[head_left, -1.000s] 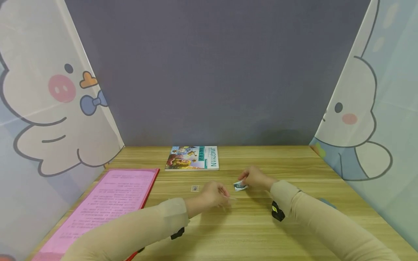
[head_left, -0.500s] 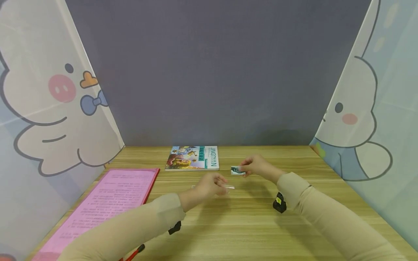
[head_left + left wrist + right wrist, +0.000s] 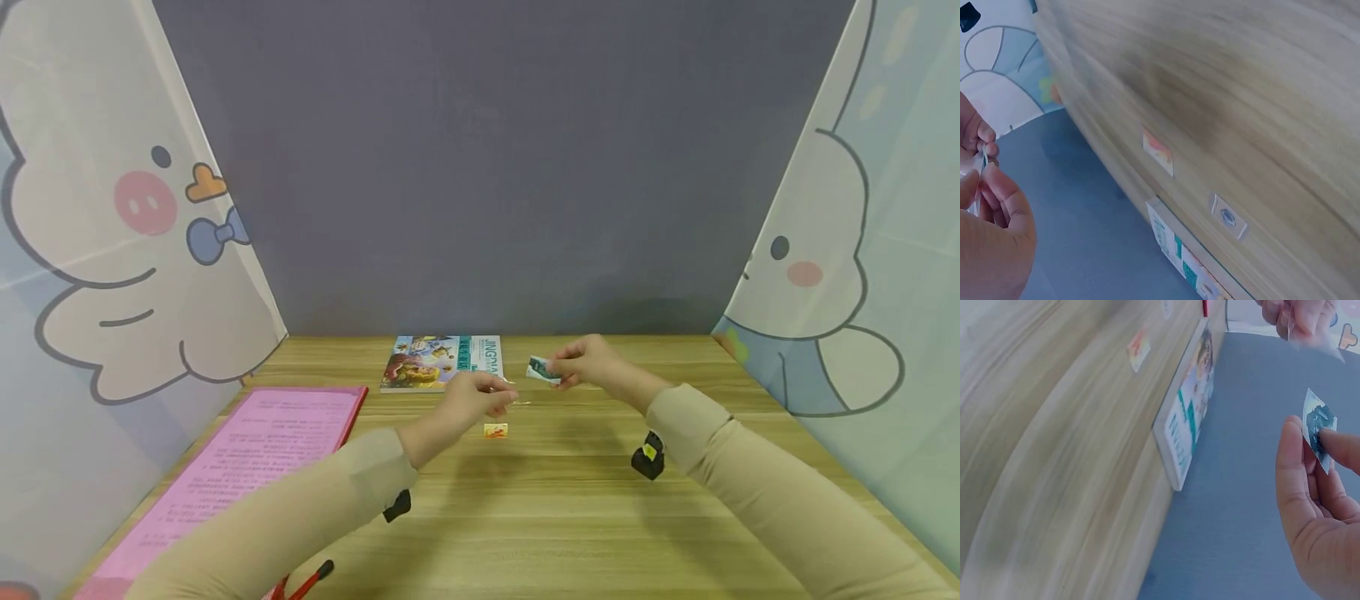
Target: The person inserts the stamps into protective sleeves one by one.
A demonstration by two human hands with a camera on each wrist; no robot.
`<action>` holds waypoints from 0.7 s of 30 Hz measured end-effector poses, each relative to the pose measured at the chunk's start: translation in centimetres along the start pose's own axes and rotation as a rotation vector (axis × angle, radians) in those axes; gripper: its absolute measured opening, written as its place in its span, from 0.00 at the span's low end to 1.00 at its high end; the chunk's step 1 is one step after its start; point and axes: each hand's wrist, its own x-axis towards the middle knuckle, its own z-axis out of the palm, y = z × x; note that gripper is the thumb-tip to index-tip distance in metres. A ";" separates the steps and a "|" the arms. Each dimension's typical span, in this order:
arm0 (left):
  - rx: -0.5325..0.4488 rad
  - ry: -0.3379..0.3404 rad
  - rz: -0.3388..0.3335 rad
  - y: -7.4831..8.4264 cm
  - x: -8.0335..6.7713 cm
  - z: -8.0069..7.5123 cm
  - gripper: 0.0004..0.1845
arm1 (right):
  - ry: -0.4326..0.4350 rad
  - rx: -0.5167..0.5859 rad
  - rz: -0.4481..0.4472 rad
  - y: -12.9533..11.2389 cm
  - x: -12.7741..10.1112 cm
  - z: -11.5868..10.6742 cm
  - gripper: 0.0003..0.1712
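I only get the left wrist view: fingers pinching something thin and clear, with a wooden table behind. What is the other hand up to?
Observer: The right hand pinches a small blue-green card, held up above the table.
Visitor: Is that card touching the clear thing?
Observer: No. In the head view the card sits apart from the clear sleeve that the left hand pinches.
Visitor: Anything else lying around?
Observer: A pink sheet on a red board lies on the table at the person's left.
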 end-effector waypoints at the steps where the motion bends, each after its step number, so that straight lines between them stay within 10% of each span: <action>1: -0.004 0.009 -0.001 0.1 0.1 -0.1 0.10 | -0.006 0.008 -0.004 -0.2 -0.1 0.0 0.17; 21: -0.117 0.131 0.010 2.3 0.5 -2.1 0.13 | 0.027 0.040 -0.096 -3.6 -2.1 -0.3 0.19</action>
